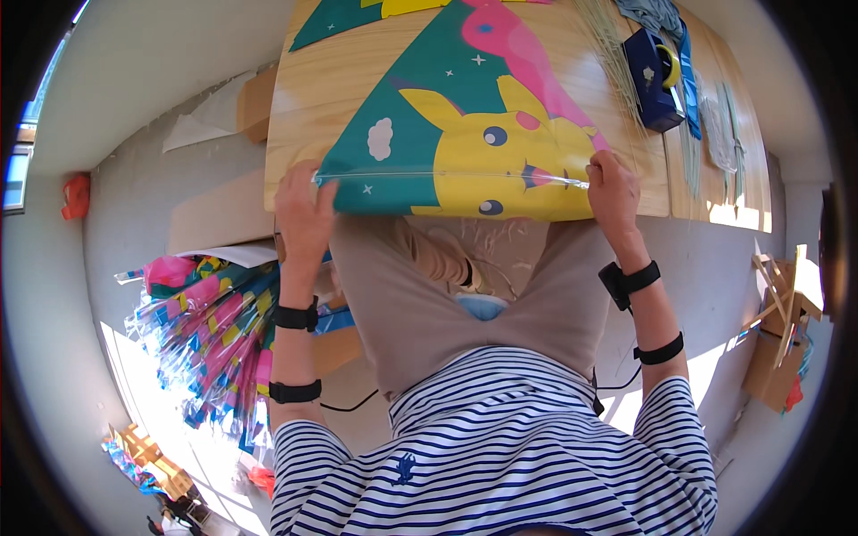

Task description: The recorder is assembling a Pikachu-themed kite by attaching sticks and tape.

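A green, pink and yellow printed kite sheet (402,112) with a large yellow cartoon figure lies over the table's near edge, its lower border hanging toward my lap. A narrow, shiny clear strip (384,175) runs across it from one hand to the other; I cannot tell whether it is tape or a rod. My left hand (304,214) grips the sheet's left corner by the strip's end, thumb on top. At the opposite end, my right hand (615,195) pinches the strip and the sheet's edge, with the fingertips partly hidden.
Another printed sheet (331,25) lies at the table's far left. On the right are a dark blue tape dispenser (651,89), thin sticks (608,54) and blue cloth (688,76). Many wrapped colourful kites (214,330) are piled at my left. Cardboard and wood scraps (779,326) stand right.
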`<state>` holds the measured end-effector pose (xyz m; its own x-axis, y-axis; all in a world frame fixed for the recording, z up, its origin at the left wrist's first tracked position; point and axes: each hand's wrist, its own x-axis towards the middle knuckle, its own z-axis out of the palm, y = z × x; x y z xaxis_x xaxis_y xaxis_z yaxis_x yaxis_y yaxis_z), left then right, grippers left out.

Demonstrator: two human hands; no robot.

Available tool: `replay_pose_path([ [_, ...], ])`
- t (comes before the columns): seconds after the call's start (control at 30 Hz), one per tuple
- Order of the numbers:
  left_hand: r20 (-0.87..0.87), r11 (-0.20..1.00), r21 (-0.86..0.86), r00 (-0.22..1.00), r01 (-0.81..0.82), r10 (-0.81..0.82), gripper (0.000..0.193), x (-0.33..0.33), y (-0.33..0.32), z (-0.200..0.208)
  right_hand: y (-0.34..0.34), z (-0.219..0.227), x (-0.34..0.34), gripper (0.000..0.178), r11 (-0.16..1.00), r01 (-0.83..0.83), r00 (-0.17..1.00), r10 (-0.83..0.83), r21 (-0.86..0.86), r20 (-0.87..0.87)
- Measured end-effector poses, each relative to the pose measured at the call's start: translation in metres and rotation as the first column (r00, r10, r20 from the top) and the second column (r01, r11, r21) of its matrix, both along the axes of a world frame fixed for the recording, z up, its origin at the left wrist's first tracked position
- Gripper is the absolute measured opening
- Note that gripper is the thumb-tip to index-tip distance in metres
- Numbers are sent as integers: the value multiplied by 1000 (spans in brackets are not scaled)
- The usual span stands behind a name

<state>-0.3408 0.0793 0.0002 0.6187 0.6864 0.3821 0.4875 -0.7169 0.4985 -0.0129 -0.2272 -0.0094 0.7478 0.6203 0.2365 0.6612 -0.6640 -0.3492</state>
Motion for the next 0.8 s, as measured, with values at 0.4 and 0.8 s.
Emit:
replay_pose_path([
  [0.4,-264,886,-53,849,461,-458,100,56,-76,-20,99,-23,-120,71,777,-627,777,629,-61,20],
  [0.8,-330,887,-15,835,461,-440,98,48,-66,-28,92,-20,-122,81,779,-622,782,622,-77,-31],
])
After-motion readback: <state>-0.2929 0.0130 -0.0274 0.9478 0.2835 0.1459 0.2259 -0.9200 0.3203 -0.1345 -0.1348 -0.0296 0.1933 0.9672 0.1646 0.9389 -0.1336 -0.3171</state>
